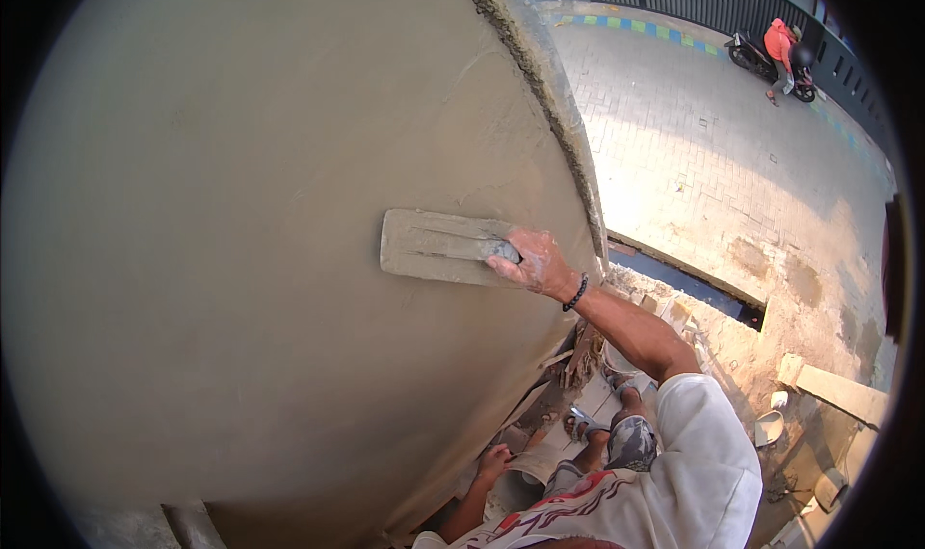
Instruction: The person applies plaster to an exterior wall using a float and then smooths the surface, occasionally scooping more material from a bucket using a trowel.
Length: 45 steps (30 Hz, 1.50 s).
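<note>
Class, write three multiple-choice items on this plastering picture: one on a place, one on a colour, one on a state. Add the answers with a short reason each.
1. Where is the trowel?
A. flat on the wall
B. on the ground
C. in a bucket

2. What colour is the wet plaster wall?
A. red
B. grey-brown
C. blue

3. What is the right hand doing?
A. hanging empty
B. gripping the trowel handle
C. resting on the knee

Answers: A, its blade lies against the plaster; B, the whole surface is grey-brown; B, the fingers wrap the handle.

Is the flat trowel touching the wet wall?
Touching. The head view shows the trowel lying flat against the plastered wall, no gap at its edges, with the right hand gripping its handle.
</note>
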Motion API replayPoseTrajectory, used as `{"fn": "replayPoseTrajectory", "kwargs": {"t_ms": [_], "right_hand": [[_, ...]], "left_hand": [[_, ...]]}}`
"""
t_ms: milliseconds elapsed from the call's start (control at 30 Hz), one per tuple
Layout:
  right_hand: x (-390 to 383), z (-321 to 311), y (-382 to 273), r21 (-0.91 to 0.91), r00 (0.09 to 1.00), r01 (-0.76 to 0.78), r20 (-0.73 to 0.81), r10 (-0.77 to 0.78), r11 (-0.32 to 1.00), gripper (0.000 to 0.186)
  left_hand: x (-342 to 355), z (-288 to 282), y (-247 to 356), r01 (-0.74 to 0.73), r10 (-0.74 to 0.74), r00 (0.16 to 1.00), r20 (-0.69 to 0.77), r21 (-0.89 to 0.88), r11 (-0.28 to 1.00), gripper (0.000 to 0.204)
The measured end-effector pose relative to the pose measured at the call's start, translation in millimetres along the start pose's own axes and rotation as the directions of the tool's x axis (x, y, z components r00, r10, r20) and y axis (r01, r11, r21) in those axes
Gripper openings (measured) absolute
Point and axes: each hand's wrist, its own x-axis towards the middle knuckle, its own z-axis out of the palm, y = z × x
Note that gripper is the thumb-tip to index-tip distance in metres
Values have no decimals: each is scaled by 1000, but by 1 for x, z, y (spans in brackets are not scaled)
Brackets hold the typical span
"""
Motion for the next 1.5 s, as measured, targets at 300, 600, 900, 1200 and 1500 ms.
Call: {"fn": "replayPoseTrajectory", "kwargs": {"t_ms": [300, 600, 900, 1200, 1500], "right_hand": [[93, -78, 89, -15, 956, -255, -155, 249, 967, 41], [32, -37, 174, -40, 935, -342, -110, 336, 939, 37], [-61, 6, 281, -86, 930, -366, -85, 359, 927, 40], [-195, 18, 351, -171, 800, -595, -37, 599, 785, 43], [-65, -35, 241, 229, 925, -355, -56, 376, 906, 53]], "left_hand": [[11, 2, 33, -109, 111, 994, 4, -142, 984, 39], [31, 11, -17, 23, -22, 1000, 15, -99, 995, 40], [54, 28, -41, 190, -194, 981, -14, -140, 972, 39], [85, 45, -64, 227, -227, 974, 22, -146, 963, 42], [91, 24, -52, 86, -85, 996, 15, -181, 980, 45]]}}
